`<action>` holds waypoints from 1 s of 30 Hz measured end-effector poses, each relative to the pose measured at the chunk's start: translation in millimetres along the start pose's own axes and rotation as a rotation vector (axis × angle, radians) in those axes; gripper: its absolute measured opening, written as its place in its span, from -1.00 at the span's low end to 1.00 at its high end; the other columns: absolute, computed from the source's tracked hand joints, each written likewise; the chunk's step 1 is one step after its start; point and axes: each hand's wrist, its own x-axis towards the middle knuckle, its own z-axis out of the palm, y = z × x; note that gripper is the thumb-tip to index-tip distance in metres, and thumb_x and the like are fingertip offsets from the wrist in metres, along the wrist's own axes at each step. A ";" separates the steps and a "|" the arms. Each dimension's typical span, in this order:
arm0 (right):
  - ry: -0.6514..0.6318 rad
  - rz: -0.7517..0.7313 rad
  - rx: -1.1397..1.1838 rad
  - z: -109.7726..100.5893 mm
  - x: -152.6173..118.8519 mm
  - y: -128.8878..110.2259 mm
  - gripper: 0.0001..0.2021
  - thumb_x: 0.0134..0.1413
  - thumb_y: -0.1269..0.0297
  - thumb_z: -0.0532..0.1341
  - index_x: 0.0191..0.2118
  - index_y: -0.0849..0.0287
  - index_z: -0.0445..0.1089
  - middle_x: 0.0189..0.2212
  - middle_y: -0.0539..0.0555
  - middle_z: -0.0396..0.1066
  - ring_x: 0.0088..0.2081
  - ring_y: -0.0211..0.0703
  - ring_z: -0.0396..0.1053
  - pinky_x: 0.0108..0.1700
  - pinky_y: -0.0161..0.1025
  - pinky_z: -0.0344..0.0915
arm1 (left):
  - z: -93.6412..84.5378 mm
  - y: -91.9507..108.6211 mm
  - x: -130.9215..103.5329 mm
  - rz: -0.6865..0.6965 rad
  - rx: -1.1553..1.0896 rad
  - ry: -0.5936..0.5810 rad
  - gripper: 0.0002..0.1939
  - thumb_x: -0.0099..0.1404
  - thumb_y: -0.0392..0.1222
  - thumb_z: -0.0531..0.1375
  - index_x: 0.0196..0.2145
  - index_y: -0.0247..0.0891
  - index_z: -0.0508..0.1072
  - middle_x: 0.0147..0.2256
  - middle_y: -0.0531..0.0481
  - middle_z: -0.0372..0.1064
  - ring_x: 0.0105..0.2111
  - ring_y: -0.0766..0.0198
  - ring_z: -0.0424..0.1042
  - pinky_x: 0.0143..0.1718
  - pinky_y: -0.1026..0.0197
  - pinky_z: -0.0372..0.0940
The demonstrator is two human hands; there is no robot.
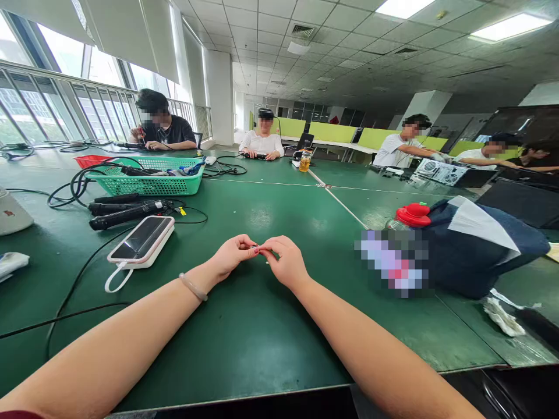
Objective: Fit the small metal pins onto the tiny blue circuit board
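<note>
Centre of frame, hands: left hand (231, 256) and right hand (286, 262) together, fingertips pinching a tiny object (254, 247), mostly hidden, above the green table (262, 337).
Device (142, 240), middle left: lay white-cased.
Basket (152, 185), upper left: held dark items.
People (262, 143), upper frame: were around the table's far side.

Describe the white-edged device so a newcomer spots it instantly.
On the big green table, find the green basket left of centre, then the black rods in front of it. Just nearer the camera lies the device, set apart by its dark glossy face and white loop strap.
</note>
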 end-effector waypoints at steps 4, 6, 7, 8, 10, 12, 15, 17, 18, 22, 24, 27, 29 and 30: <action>0.040 -0.033 0.005 3.7 -1.0 3.2 -0.93 0.06 0.35 0.20 -0.37 0.11 0.44 -0.38 0.02 0.43 -0.29 -0.21 0.32 -0.17 -0.26 0.27 | -0.7 -1.2 0.2 0.016 0.001 -0.005 -0.66 -0.12 -0.13 0.38 -0.50 -0.30 0.31 -0.48 0.08 0.39 -0.43 0.38 0.33 -0.31 0.29 0.17; 0.055 -0.036 0.013 4.5 -1.3 3.7 -0.94 0.06 0.35 0.20 -0.37 0.12 0.44 -0.39 0.01 0.43 -0.30 -0.21 0.32 -0.17 -0.27 0.27 | -1.0 -1.7 0.2 0.014 -0.005 -0.007 -0.67 -0.12 -0.13 0.38 -0.50 -0.30 0.31 -0.48 0.08 0.39 -0.43 0.38 0.33 -0.32 0.29 0.16; 0.063 -0.031 0.015 4.6 -1.4 3.6 -0.94 0.05 0.35 0.21 -0.37 0.12 0.43 -0.39 0.01 0.43 -0.30 -0.21 0.32 -0.18 -0.27 0.28 | -1.0 -1.8 0.2 0.013 -0.010 -0.010 -0.67 -0.12 -0.14 0.38 -0.50 -0.30 0.31 -0.48 0.07 0.40 -0.43 0.38 0.33 -0.31 0.29 0.16; 0.072 -0.021 0.017 4.5 -1.4 3.4 -0.95 0.04 0.34 0.22 -0.38 0.13 0.43 -0.40 0.01 0.43 -0.30 -0.21 0.32 -0.18 -0.27 0.28 | -1.0 -1.9 0.2 0.013 -0.016 -0.014 -0.67 -0.12 -0.14 0.38 -0.50 -0.30 0.31 -0.47 0.07 0.40 -0.42 0.38 0.34 -0.31 0.29 0.16; 0.085 0.002 0.019 3.7 -1.3 2.9 -0.97 0.03 0.34 0.23 -0.39 0.13 0.43 -0.40 0.01 0.42 -0.30 -0.20 0.33 -0.19 -0.26 0.28 | -0.9 -1.8 0.1 0.016 -0.028 -0.023 -0.67 -0.12 -0.16 0.38 -0.49 -0.30 0.31 -0.46 0.06 0.41 -0.42 0.38 0.34 -0.30 0.29 0.17; 0.088 0.011 0.025 2.7 -1.2 2.5 -0.97 0.02 0.33 0.24 -0.39 0.12 0.42 -0.40 0.01 0.42 -0.31 -0.20 0.33 -0.19 -0.26 0.28 | -0.7 -1.7 0.0 0.022 -0.043 -0.030 -0.67 -0.12 -0.17 0.38 -0.50 -0.31 0.30 -0.46 0.07 0.41 -0.43 0.40 0.34 -0.31 0.30 0.16; 0.080 -0.009 0.040 1.6 -1.4 2.6 -0.96 0.03 0.32 0.23 -0.39 0.13 0.42 -0.40 0.01 0.42 -0.31 -0.21 0.33 -0.19 -0.27 0.28 | -0.3 -1.4 -0.2 0.024 -0.064 -0.034 -0.66 -0.13 -0.18 0.39 -0.50 -0.31 0.31 -0.48 0.08 0.41 -0.45 0.41 0.33 -0.33 0.32 0.16; 0.072 -0.023 0.043 1.2 -1.6 2.8 -0.96 0.04 0.32 0.22 -0.39 0.12 0.42 -0.39 0.01 0.43 -0.31 -0.21 0.33 -0.18 -0.27 0.28 | -0.2 -1.3 -0.3 0.023 -0.077 -0.034 -0.66 -0.13 -0.17 0.39 -0.50 -0.31 0.31 -0.47 0.07 0.42 -0.44 0.41 0.33 -0.32 0.32 0.17; 0.071 -0.026 0.044 1.1 -1.6 2.9 -0.95 0.04 0.32 0.22 -0.39 0.12 0.42 -0.39 0.01 0.43 -0.31 -0.21 0.33 -0.18 -0.27 0.28 | -0.2 -1.4 -0.4 0.023 -0.084 -0.035 -0.66 -0.13 -0.17 0.39 -0.51 -0.31 0.30 -0.46 0.06 0.42 -0.43 0.41 0.34 -0.31 0.32 0.17; 0.076 -0.040 0.047 0.7 -1.1 2.1 -0.95 0.04 0.32 0.22 -0.40 0.12 0.42 -0.39 0.01 0.44 -0.32 -0.22 0.34 -0.19 -0.27 0.28 | -1.1 -1.1 -0.5 0.015 -0.097 -0.041 -0.67 -0.11 -0.16 0.39 -0.50 -0.32 0.31 -0.44 0.04 0.43 -0.44 0.41 0.34 -0.34 0.33 0.16; 0.071 -0.037 0.045 0.2 -0.6 1.0 -0.94 0.04 0.31 0.22 -0.41 0.12 0.41 -0.39 0.01 0.45 -0.31 -0.22 0.34 -0.19 -0.27 0.28 | -1.5 -0.5 -0.6 0.012 -0.100 -0.042 -0.67 -0.11 -0.16 0.39 -0.50 -0.31 0.31 -0.45 0.05 0.43 -0.46 0.42 0.32 -0.37 0.34 0.14; 0.062 -0.030 0.047 -0.5 -0.3 -0.8 -0.94 0.04 0.30 0.22 -0.41 0.11 0.41 -0.40 0.01 0.44 -0.31 -0.21 0.34 -0.19 -0.27 0.29 | -1.1 1.3 -1.2 -0.003 -0.114 -0.052 -0.66 -0.12 -0.15 0.39 -0.50 -0.31 0.31 -0.48 0.08 0.41 -0.51 0.46 0.28 -0.42 0.35 0.12; 0.072 -0.037 0.050 -0.8 -0.5 -1.7 -0.94 0.04 0.29 0.22 -0.41 0.11 0.41 -0.41 0.00 0.43 -0.32 -0.21 0.34 -0.20 -0.27 0.29 | -0.5 2.5 -1.9 -0.018 -0.126 -0.064 -0.65 -0.14 -0.14 0.40 -0.51 -0.31 0.31 -0.50 0.10 0.38 -0.54 0.47 0.26 -0.44 0.36 0.11; 0.080 -0.044 0.052 -0.9 -0.7 -2.0 -0.94 0.04 0.29 0.22 -0.41 0.11 0.40 -0.42 0.00 0.43 -0.33 -0.22 0.33 -0.22 -0.27 0.28 | -0.3 3.0 -2.4 -0.026 -0.132 -0.073 -0.64 -0.16 -0.14 0.41 -0.51 -0.31 0.31 -0.51 0.11 0.36 -0.55 0.48 0.25 -0.45 0.36 0.10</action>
